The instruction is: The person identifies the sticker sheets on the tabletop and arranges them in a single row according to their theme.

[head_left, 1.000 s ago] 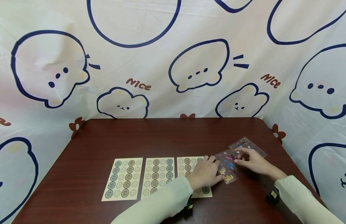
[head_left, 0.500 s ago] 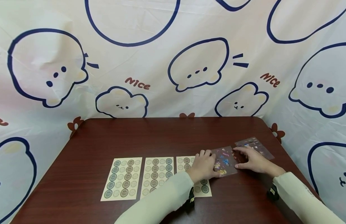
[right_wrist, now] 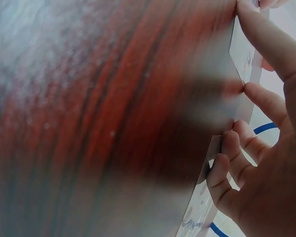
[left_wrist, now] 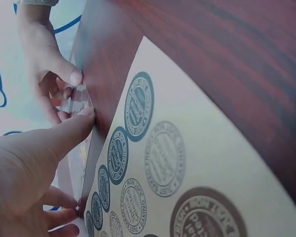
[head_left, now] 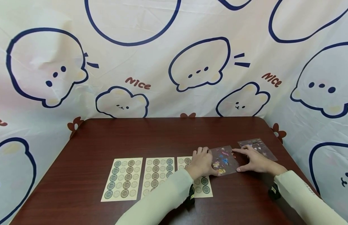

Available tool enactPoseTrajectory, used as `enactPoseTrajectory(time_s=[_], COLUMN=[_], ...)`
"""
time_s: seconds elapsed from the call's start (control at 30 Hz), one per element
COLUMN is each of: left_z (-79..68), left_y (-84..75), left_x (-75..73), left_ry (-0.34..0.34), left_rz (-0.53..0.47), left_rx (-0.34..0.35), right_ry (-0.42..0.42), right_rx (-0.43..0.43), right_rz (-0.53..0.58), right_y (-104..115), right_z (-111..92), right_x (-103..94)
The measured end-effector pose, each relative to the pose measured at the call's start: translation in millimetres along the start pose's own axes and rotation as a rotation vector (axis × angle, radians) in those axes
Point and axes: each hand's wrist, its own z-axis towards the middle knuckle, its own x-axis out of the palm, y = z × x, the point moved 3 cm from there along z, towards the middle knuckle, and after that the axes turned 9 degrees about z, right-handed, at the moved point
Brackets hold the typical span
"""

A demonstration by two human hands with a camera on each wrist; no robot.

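A clear sheet of colourful stickers [head_left: 225,160] lies on the table between both hands, its left edge lapping close to the rightmost cream sheet. My left hand [head_left: 200,163] rests at its left side, thumb by the lower left corner, fingertips along the left edge. At the right edge, the thumb and forefinger of my right hand [head_left: 254,160] touch it, spread apart. In the right wrist view, that hand's fingertips [right_wrist: 243,88] meet the tabletop. A second clear sticker sheet [head_left: 259,146] lies partly under or behind my right hand; I cannot tell which.
Cream sheets of round labels stand in a row: left [head_left: 121,179], middle [head_left: 158,173] and right [head_left: 205,189], the last partly covered by the left arm. The dark brown table [head_left: 162,137] ends at a printed cloth [head_left: 162,62] behind and at the sides.
The colourful sticker sheet has shifted left and turned straighter, the left hand moving slightly left with it. The right hand's thumb and forefinger have spread along its right edge. The second sheet has slid right.
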Motion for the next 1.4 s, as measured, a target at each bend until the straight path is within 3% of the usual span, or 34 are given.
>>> enactPoseTrajectory(time_s=[0.43, 0.8, 1.03, 1.4], left_z=[-1.0, 1.3, 2.6, 4.1], left_y=[0.0, 1.9, -2.1, -2.1], left_x=[-1.9, -1.4, -1.3, 2.5], left_ry=[0.006, -0.021, -0.059, -0.064], left_rz=[-0.014, -0.041, -0.042, -0.120], left_rx=[0.002, -0.020, 0.013, 0.037], right_ry=[-0.016, -0.044, -0.035, -0.027], right_rx=[0.006, -0.042, -0.111, -0.115], right_rz=[0.000, -0.022, -0.011, 0.038], right_y=[3.8, 8.2, 12.6, 12.1], right_z=[1.1, 3.8, 5.8, 4.6], right_x=[-0.9, -1.1, -1.4, 2.5])
